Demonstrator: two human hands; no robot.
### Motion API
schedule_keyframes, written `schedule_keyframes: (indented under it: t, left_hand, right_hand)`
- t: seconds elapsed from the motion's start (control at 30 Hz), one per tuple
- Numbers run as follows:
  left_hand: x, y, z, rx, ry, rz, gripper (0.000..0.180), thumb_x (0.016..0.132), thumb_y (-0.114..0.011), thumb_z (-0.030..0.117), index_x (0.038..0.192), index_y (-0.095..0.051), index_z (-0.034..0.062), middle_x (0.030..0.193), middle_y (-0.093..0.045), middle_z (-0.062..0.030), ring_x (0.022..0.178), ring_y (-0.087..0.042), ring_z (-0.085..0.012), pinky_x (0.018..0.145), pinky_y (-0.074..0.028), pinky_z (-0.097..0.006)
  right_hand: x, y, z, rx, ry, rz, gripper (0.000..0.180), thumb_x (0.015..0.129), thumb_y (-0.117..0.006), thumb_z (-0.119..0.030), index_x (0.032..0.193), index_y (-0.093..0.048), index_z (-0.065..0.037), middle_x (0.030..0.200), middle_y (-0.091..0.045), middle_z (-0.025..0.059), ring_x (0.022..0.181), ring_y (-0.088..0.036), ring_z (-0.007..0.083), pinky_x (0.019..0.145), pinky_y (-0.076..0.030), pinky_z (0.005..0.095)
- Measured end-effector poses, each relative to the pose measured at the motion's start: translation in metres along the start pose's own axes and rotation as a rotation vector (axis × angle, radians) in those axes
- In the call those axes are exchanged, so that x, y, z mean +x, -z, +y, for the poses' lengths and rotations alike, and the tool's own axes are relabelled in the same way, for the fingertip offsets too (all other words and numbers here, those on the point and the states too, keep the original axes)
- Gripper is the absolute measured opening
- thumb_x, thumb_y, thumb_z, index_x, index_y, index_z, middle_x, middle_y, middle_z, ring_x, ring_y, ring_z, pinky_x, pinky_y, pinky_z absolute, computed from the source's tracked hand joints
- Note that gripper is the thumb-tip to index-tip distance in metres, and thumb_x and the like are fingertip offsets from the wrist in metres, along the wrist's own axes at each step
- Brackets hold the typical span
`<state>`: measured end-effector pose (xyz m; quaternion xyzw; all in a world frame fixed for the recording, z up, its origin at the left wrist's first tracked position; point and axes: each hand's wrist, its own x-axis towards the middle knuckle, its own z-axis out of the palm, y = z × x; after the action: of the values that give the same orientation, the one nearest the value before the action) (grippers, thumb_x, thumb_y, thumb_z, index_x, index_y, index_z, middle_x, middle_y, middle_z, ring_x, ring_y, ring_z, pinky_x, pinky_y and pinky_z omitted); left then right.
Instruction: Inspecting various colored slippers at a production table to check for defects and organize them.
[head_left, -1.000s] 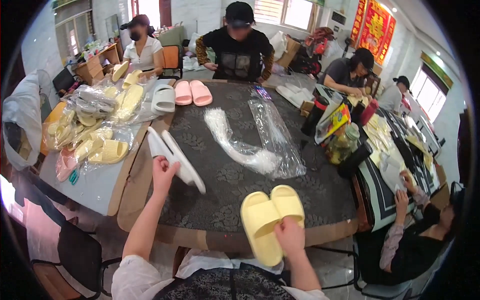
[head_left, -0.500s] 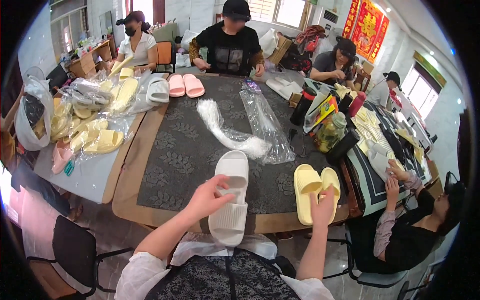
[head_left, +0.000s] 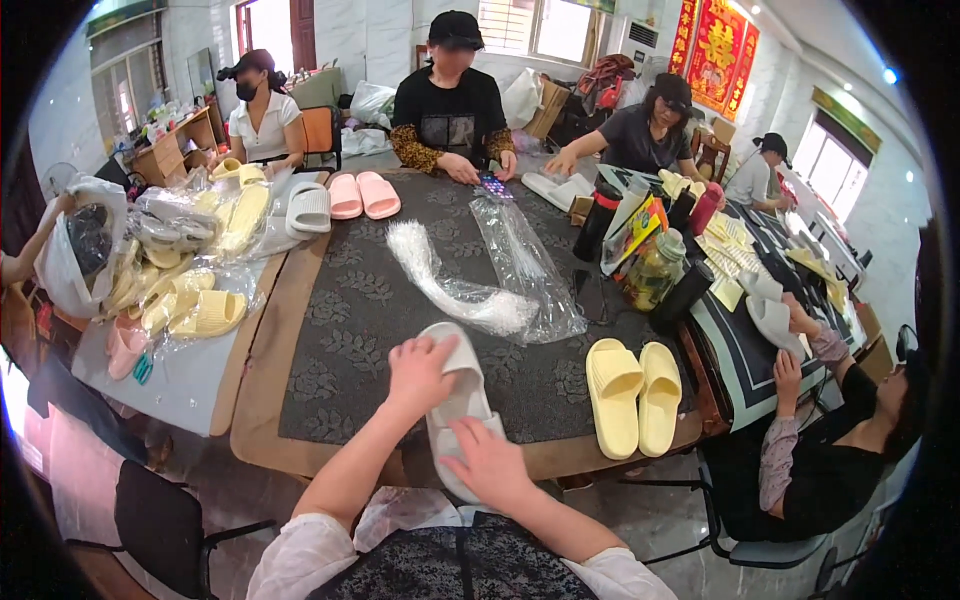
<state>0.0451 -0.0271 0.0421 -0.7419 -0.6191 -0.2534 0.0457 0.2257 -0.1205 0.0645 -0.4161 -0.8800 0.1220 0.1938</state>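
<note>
In front of me at the table's near edge lies a pair of pale grey slippers (head_left: 466, 383), one overlapping the other lengthwise and slightly tilted. My left hand (head_left: 420, 377) is closed around the upper part, over the strap and side edge. My right hand (head_left: 488, 462) grips the lower part, its fingers over the top and thumb at the near side; my hands partly hide both slippers. To the right, a pair of pale yellow slippers (head_left: 614, 385) rests side by side, untouched by either hand.
Beyond are a bundle of white plastic strips (head_left: 425, 262) and a clear plastic bag (head_left: 525, 275). Pink slippers (head_left: 379, 195) sit at the far edge. Bottles and a jar (head_left: 655, 270) stand right. Bagged yellow slippers (head_left: 210, 312) crowd the left table. Co-workers sit or stand around.
My right hand has left the yellow slippers and come over to the grey ones. My left hand has moved forward and taken hold; the grey slippers have tilted leftward.
</note>
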Motion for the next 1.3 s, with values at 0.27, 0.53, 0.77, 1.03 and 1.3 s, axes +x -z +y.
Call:
schedule_keyframes:
  t: [0.27,0.53,0.77,1.03,1.3]
  left_hand:
    - [-0.029,0.04,-0.015,0.026,0.482,-0.041,0.079,0.073,-0.066,0.057,0.133,-0.05,0.0084,0.119,-0.055,-0.0242,0.109,-0.051,-0.0389,0.09,-0.038,-0.052]
    - [-0.04,0.083,-0.075,-0.12,0.311,-0.01,0.062,0.067,-0.079,0.034,0.121,-0.062,0.0097,0.118,-0.059,-0.0146,0.113,-0.05,-0.0336,0.099,-0.039,-0.044]
    - [-0.027,0.034,-0.03,-0.441,-0.171,-0.183,0.06,0.061,-0.077,0.021,0.119,-0.062,0.0101,0.123,-0.058,-0.0133,0.115,-0.05,-0.0341,0.103,-0.037,-0.043]
    - [-0.034,0.003,-0.008,-0.408,-0.09,-0.034,0.051,0.062,-0.074,0.013,0.113,-0.063,0.0134,0.116,-0.06,-0.0094,0.11,-0.054,-0.0328,0.097,-0.041,-0.044]
    - [-0.042,-0.006,0.015,-0.305,-0.013,0.012,0.053,0.063,-0.073,0.016,0.115,-0.062,0.0166,0.112,-0.06,-0.0066,0.108,-0.052,-0.0313,0.094,-0.039,-0.046]
  right_hand:
    - [-0.012,0.006,0.039,-0.039,-0.052,0.166,0.026,0.076,-0.073,-0.029,0.087,-0.061,-0.01,0.092,-0.055,0.0056,0.088,-0.057,0.0275,0.074,-0.048,0.0387]
    - [-0.027,0.028,0.077,0.023,-0.059,0.312,0.029,0.072,-0.061,0.002,0.099,-0.058,-0.007,0.12,-0.054,0.012,0.104,-0.053,0.0335,0.086,-0.048,0.0419]
    - [0.001,0.008,0.106,0.261,0.226,0.295,0.022,0.073,-0.058,0.011,0.088,-0.061,-0.005,0.117,-0.06,0.0113,0.099,-0.061,0.0294,0.086,-0.051,0.0354]
    - [0.043,-0.007,0.146,1.144,-0.245,0.399,0.011,0.086,-0.059,-0.001,0.097,-0.06,-0.004,0.092,-0.061,0.003,0.08,-0.059,0.01,0.071,-0.047,0.0233]
    - [0.12,-0.041,0.221,0.875,-0.575,0.473,0.033,0.088,-0.062,-0.012,0.119,-0.059,-0.002,0.09,-0.065,0.0062,0.067,-0.061,0.0109,0.047,-0.046,0.0231]
